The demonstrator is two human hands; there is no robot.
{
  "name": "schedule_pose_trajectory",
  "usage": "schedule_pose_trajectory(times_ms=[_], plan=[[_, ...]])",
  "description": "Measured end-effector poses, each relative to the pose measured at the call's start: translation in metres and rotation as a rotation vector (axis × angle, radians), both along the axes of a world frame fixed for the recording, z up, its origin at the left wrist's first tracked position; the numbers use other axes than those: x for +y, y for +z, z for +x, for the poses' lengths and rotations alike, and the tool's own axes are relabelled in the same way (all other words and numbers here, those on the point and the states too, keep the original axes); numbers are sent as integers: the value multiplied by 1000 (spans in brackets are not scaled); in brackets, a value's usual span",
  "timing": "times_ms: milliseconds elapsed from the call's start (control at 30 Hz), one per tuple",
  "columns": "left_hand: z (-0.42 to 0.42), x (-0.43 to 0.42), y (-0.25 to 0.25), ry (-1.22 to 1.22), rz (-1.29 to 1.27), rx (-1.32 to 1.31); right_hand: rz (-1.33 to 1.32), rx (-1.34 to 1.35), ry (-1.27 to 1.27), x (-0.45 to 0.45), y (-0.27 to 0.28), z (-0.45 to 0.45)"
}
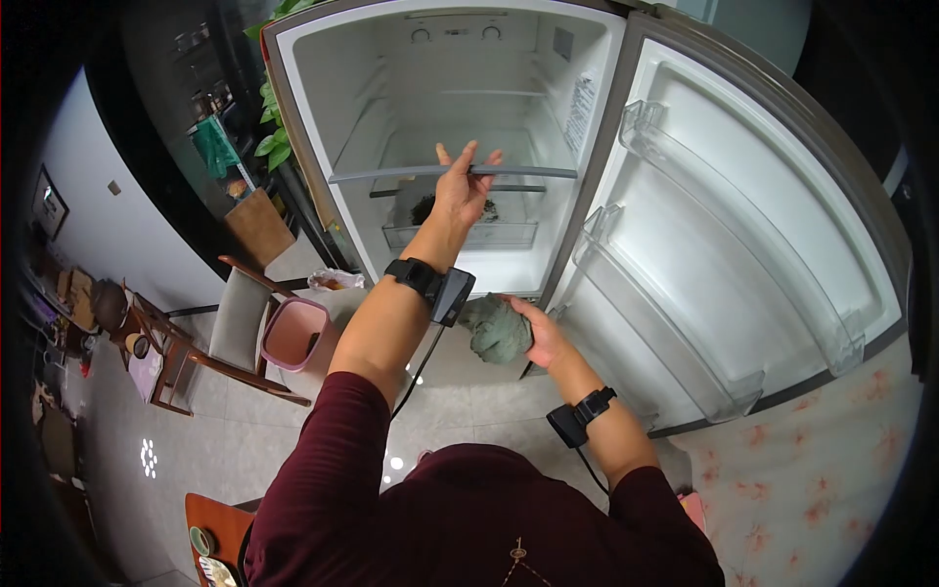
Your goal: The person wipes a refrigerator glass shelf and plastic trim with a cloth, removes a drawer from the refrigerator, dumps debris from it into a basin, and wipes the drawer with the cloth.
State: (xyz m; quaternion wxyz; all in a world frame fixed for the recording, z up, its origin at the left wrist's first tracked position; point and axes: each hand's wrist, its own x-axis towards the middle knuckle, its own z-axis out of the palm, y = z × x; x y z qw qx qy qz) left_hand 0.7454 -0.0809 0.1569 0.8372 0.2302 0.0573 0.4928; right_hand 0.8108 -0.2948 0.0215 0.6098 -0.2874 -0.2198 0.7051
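Note:
A crumpled grey-green cloth (499, 330) is bunched in my right hand (548, 338), low in front of the open fridge (445, 78). The fingers of that hand curl around the cloth's right side. My left hand (464, 191) reaches into the fridge at the grey front strip of a shelf (391, 174). Its fingers are spread and touch or overlap that strip; I cannot tell whether they press on it. Below the shelf, a clear drawer (509, 235) holds something dark, partly hidden behind my left wrist.
The fridge door (743, 215) stands wide open at the right, with clear door racks (675, 333). At the left are a pink bin (296, 333), a wooden chair (240, 318) and a plant (276, 147). A small table (220, 514) with bowls sits at lower left.

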Motion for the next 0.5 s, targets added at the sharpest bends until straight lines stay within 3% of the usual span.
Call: schedule_pose_trajectory(times_ms=[200, 367, 500], plan=[[6, 15, 0, 31, 9, 46, 35, 36, 56, 2, 7, 0], [8, 38, -21, -44, 5, 294, 64, 39, -32, 7, 21, -5], [5, 35, -16, -100, 87, 182, 73, 42, -22, 16, 22, -5]])
